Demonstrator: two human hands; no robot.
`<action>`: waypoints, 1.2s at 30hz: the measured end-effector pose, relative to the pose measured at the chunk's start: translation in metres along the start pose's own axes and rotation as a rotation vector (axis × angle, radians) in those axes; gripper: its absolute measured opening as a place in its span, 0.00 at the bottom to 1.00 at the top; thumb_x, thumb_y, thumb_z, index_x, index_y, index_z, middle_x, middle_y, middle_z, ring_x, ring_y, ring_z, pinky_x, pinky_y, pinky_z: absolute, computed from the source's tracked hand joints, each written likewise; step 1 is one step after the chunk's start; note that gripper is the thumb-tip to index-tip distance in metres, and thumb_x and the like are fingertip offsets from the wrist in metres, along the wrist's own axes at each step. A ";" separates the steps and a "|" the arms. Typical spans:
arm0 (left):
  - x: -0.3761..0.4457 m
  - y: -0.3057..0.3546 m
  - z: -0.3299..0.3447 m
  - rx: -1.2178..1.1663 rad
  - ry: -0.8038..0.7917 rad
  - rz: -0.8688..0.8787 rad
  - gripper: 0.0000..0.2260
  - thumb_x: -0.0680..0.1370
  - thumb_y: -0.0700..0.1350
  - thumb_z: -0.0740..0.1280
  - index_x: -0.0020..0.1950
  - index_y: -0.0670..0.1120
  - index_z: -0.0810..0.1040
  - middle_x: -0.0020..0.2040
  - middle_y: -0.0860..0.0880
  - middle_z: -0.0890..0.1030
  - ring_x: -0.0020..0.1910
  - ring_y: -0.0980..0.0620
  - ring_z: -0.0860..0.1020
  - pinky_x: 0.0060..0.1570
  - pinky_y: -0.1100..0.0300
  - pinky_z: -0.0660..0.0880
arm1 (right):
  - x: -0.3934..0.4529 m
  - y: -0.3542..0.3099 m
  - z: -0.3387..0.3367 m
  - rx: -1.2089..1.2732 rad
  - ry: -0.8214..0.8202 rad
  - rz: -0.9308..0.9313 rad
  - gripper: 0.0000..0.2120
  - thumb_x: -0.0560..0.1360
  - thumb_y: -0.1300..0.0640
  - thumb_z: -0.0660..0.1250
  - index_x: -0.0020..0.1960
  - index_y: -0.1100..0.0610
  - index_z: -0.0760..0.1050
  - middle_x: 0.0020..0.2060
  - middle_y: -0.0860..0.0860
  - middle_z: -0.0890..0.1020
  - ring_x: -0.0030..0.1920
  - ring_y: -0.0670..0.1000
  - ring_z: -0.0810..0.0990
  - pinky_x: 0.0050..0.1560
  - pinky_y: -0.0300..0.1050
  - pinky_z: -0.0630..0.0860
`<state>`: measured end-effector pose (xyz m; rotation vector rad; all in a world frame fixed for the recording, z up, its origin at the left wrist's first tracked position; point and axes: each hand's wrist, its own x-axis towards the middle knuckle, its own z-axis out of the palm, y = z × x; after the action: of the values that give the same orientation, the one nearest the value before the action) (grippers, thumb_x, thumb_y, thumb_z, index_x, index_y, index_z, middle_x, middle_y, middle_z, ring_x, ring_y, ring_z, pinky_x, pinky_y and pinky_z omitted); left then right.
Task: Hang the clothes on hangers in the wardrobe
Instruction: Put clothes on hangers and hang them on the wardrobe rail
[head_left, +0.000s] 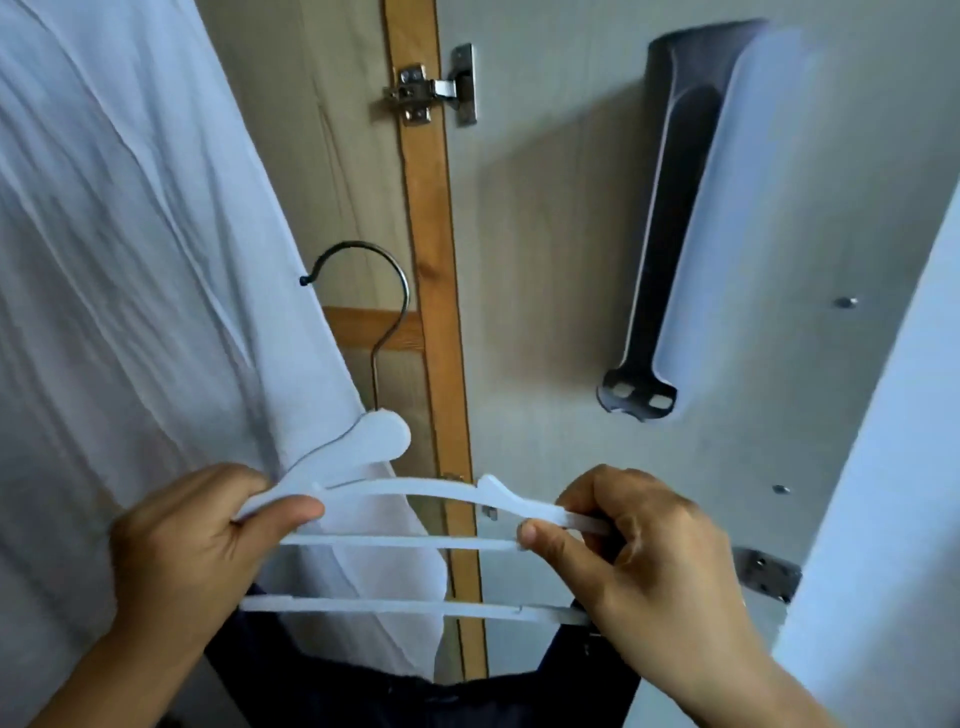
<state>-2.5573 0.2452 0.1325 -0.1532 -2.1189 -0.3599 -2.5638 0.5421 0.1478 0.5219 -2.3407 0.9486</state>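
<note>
- Dark garment (426, 696), nearest the camera at the bottom of the view, hangs below the white hanger (384, 488); whether it is already draped over the lowest bar cannot be told.
- Both hands hold the hanger in front of the open wardrobe door (545, 260), its metal hook (384, 291) pointing up and catching on nothing.
- Left hand (192, 561) grips the left shoulder end, thumb on top and fingers (244, 486) curled behind.
- Right hand (644, 561) pinches the right end, thumb tip against the middle bar and fingers (587, 493) curled over the arm.
- White shirt (130, 260) hangs on the left, seemingly already put up.
- By my judgement, the task is partway: this hanger is not yet on a rail, and no rail is in view.
</note>
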 end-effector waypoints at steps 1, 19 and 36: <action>-0.007 0.005 0.006 -0.029 -0.054 -0.015 0.33 0.75 0.71 0.53 0.31 0.43 0.75 0.26 0.49 0.72 0.27 0.46 0.73 0.34 0.56 0.67 | -0.009 0.007 -0.005 -0.008 0.001 0.016 0.15 0.63 0.32 0.61 0.34 0.43 0.70 0.29 0.41 0.74 0.38 0.41 0.74 0.29 0.36 0.65; -0.052 0.283 0.132 -0.425 -0.053 0.391 0.30 0.76 0.65 0.59 0.24 0.43 0.71 0.21 0.48 0.68 0.20 0.47 0.67 0.26 0.58 0.59 | -0.182 0.122 -0.209 -0.424 0.212 0.403 0.11 0.65 0.37 0.64 0.36 0.43 0.75 0.39 0.39 0.77 0.39 0.37 0.73 0.44 0.33 0.65; -0.032 0.536 0.227 -1.164 -0.331 0.725 0.31 0.73 0.70 0.54 0.24 0.46 0.68 0.20 0.54 0.64 0.19 0.52 0.63 0.24 0.67 0.57 | -0.260 0.139 -0.305 -1.157 0.526 0.803 0.16 0.67 0.40 0.63 0.50 0.47 0.73 0.36 0.32 0.63 0.41 0.43 0.69 0.40 0.34 0.59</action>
<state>-2.5891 0.8256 0.0949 -1.6707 -1.7253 -1.1144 -2.3324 0.8943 0.0977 -1.0350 -2.1083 -0.1338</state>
